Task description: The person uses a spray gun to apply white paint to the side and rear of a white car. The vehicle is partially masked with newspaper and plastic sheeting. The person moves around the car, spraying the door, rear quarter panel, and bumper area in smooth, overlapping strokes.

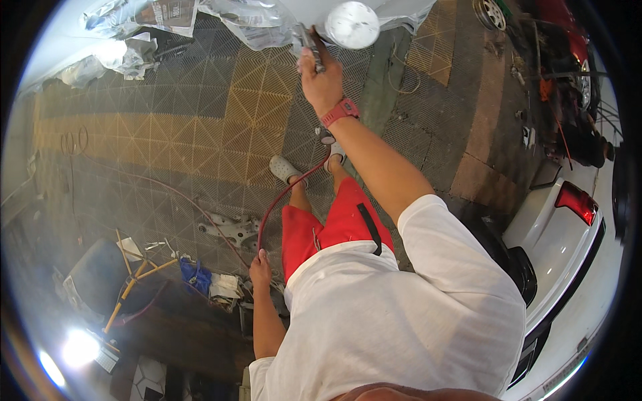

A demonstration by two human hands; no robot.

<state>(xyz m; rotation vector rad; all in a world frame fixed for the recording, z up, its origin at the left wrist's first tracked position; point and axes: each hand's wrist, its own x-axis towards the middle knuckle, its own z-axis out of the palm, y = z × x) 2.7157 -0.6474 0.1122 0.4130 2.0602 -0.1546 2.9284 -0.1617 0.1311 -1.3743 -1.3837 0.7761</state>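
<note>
This is a car workshop, likely a body or paint shop. Interlocking grey and yellow plastic floor tiles (221, 113) cover the ground. A white car's rear with its red tail light (576, 202) stands at the right, a red car (568, 40) far right, and crumpled masking sheeting (167, 20) lies at the far side.

Your right hand (322, 73) has open air over the tiled floor (200, 120), but the plastic sheeting (254, 23) crowds it up top. The red hose (281, 200) loops by your legs, your left hand (259, 267) sits just beside the cluttered tabletop (180, 321), and the white car (568, 240) boxes in your right.
</note>
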